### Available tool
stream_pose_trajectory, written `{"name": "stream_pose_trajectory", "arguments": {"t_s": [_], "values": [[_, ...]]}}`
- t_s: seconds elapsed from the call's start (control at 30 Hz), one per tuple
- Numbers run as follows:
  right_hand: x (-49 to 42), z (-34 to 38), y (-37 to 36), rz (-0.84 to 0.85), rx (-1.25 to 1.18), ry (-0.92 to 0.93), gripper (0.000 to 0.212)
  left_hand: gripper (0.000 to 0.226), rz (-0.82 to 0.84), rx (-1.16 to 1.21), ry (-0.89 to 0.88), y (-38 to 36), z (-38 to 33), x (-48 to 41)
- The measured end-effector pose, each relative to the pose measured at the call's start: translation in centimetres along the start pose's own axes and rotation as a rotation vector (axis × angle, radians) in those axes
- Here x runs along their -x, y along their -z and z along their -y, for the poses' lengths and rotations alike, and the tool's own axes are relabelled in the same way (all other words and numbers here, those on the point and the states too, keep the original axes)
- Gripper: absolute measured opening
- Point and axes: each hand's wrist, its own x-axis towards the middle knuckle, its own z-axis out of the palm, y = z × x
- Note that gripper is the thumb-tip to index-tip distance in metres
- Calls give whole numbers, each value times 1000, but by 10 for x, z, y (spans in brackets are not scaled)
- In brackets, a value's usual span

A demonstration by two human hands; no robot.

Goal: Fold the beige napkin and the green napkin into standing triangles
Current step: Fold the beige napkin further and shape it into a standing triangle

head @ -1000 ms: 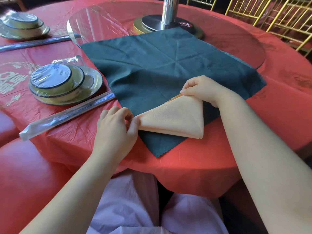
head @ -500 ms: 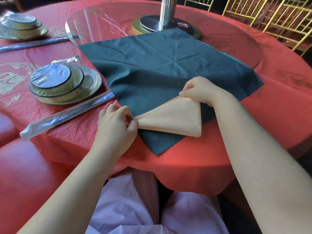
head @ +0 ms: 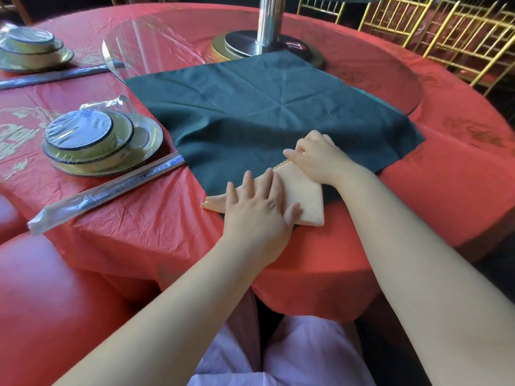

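Head view: A round table [head: 446, 185] under a red cloth filled the frame, seen from the seated person's eye level.
Green napkin [head: 264, 107]: Spread open and flat on the table, its far edge over a glass turntable [head: 167, 45], its near corner at the table's edge; not yet folded.
Beige napkin [head: 309, 196]: Folded into a flat triangle, lying on the green napkin's near corner, its left tip reaching onto the red cloth.
Left hand [head: 259, 207]: Fingers straight and spread, palm flat, pressing on the triangle's middle.
Right hand [head: 317, 157]: Fingers curled, pinching the triangle's far scalloped corner.
Step in hand: Probably setting the crease before the triangle was stood up.
Doing it well: The flat palm would need to press firmly and evenly along the fold while the pinch kept the layers aligned. Pressure was best aimed straight down, since the green napkin beneath could slide.
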Motion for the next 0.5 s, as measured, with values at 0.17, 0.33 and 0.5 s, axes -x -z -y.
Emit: {"name": "stream_pose_trajectory", "arguments": {"t_s": [0.17,0.33,0.5], "values": [[-2,-7,-1,-142,117,-12,41,70,-36,-22,31,-5,1,1],[5,-1,-3,-371,58,-6,45,73,-17,-26,53,-6,1,1],[63,41,-13,-13,-125,449,46,68,-30,-30,14,-7,2,0]]}}
